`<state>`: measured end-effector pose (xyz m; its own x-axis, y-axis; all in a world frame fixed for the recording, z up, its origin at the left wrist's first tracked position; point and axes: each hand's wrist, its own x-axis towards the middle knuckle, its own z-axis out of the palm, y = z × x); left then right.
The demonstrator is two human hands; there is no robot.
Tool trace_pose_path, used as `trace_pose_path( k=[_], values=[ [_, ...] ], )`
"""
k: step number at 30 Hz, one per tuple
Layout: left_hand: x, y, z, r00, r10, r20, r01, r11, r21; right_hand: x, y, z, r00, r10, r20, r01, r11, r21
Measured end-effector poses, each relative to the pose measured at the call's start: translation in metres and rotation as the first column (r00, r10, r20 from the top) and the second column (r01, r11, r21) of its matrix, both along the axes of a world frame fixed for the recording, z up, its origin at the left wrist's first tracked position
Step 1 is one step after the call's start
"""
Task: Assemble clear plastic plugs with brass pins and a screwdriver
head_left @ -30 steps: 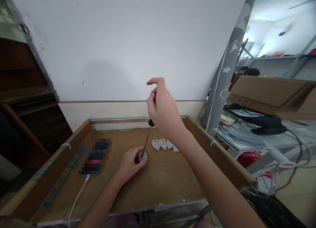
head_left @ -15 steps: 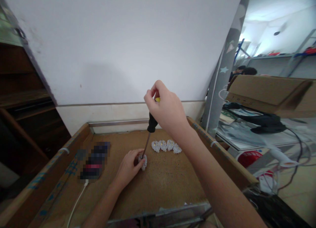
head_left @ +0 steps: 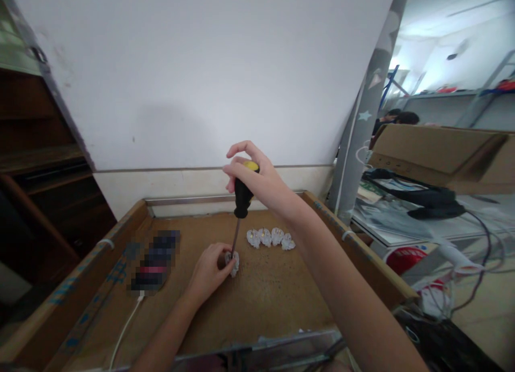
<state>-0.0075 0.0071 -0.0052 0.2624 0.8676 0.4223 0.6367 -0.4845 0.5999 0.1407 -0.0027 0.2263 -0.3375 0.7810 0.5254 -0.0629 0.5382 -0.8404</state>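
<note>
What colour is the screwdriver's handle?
The screwdriver handle is black with a yellow top, shown best in the head view.

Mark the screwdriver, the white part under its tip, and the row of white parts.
screwdriver (head_left: 242, 195): head view, black handle.
white part (head_left: 235, 264): head view, right edge.
row of white parts (head_left: 264, 236): head view, second piece.

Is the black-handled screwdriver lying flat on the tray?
No, the right hand holds the screwdriver upright above a small white part.

Dark device (head_left: 155, 260) with white cable (head_left: 126, 323) on the tray (head_left: 364, 254); cardboard box (head_left: 438, 152) far right.
</note>
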Motion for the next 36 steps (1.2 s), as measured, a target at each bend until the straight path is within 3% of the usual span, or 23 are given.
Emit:
trace_pose_path(
  k=[3,5,7,9,10,11,13,15,16,18,20,22,24,26,28,29,30,33,35,36],
  values=[
    [0.0,0.0,-0.002,0.999,0.0,0.037,0.002,0.998,-0.063,-0.004,-0.003,0.0,0.987,0.159,-0.026,-0.16,0.985,-0.058],
    [0.0,0.0,-0.003,1.0,-0.014,0.016,0.016,0.995,-0.095,-0.008,-0.003,-0.002,0.992,0.119,-0.037,-0.12,0.992,-0.034],
    [-0.001,-0.001,-0.003,0.999,0.003,-0.049,-0.009,0.994,-0.108,-0.011,-0.002,-0.005,0.994,-0.11,-0.008,0.11,0.986,0.127],
    [-0.002,-0.001,-0.002,0.994,0.032,-0.108,-0.044,0.994,-0.102,-0.013,-0.002,-0.006,0.919,-0.394,-0.003,0.37,0.862,0.347],
    [-0.002,-0.001,-0.002,0.991,0.04,-0.125,-0.052,0.994,-0.095,-0.013,-0.002,-0.007,0.881,-0.474,-0.009,0.434,0.799,0.415],
    [-0.002,-0.001,-0.002,0.99,0.043,-0.135,-0.056,0.995,-0.089,-0.013,-0.003,-0.007,0.87,-0.493,-0.004,0.445,0.782,0.435],
    [-0.001,-0.002,-0.001,0.989,0.044,-0.138,-0.055,0.995,-0.079,-0.011,-0.005,-0.006,0.927,-0.376,0.022,0.347,0.875,0.338],
    [-0.001,-0.002,-0.001,0.99,0.045,-0.134,-0.055,0.996,-0.074,-0.009,-0.006,-0.005,0.991,-0.13,0.024,0.125,0.981,0.151],
    [-0.001,-0.002,-0.001,0.99,0.045,-0.131,-0.054,0.996,-0.072,-0.008,-0.006,-0.005,1.0,-0.003,0.004,0.003,0.998,0.066],
    [-0.001,-0.003,-0.001,0.992,0.038,-0.121,-0.046,0.997,-0.066,-0.006,-0.006,-0.004,0.978,0.2,-0.057,-0.202,0.979,-0.036],
    [-0.001,-0.003,0.0,0.993,0.018,-0.116,-0.025,0.998,-0.063,-0.005,-0.004,-0.005,0.953,0.29,-0.09,-0.295,0.954,-0.053],
    [0.0,-0.003,0.0,0.992,-0.001,-0.13,-0.008,0.998,-0.069,-0.006,-0.004,-0.005,0.981,0.182,-0.073,-0.184,0.983,-0.019],
    [0.0,-0.003,0.001,0.988,-0.007,-0.154,-0.005,0.997,-0.083,-0.008,-0.007,-0.006,0.993,-0.12,-0.015,0.121,0.984,0.132],
    [0.0,-0.003,0.001,0.986,-0.007,-0.169,-0.008,0.996,-0.087,-0.01,-0.012,-0.006,0.902,-0.432,0.015,0.395,0.838,0.376],
    [0.0,-0.002,0.001,0.986,0.003,-0.169,-0.016,0.997,-0.077,-0.012,-0.018,-0.005,0.821,-0.571,0.025,0.471,0.7,0.537],
    [0.0,-0.002,0.001,0.987,0.009,-0.163,-0.021,0.997,-0.068,-0.013,-0.021,-0.005,0.817,-0.575,0.035,0.463,0.692,0.554],
    [0.0,-0.003,0.001,0.988,0.012,-0.155,-0.022,0.998,-0.062,-0.013,-0.022,-0.005,0.835,-0.549,0.047,0.443,0.72,0.533],
    [0.0,-0.003,0.001,0.99,0.009,-0.14,-0.019,0.998,-0.067,-0.01,-0.023,-0.004,0.939,-0.344,0.02,0.318,0.886,0.337],
    [0.0,-0.004,0.001,0.991,0.001,-0.137,-0.012,0.997,-0.079,-0.005,-0.022,-0.003,0.992,-0.122,-0.016,0.123,0.974,0.19],
    [0.0,-0.004,0.001,0.991,-0.001,-0.137,-0.01,0.997,-0.082,-0.002,-0.022,-0.002,1.0,-0.003,-0.021,0.006,0.991,0.133]
  ],
)
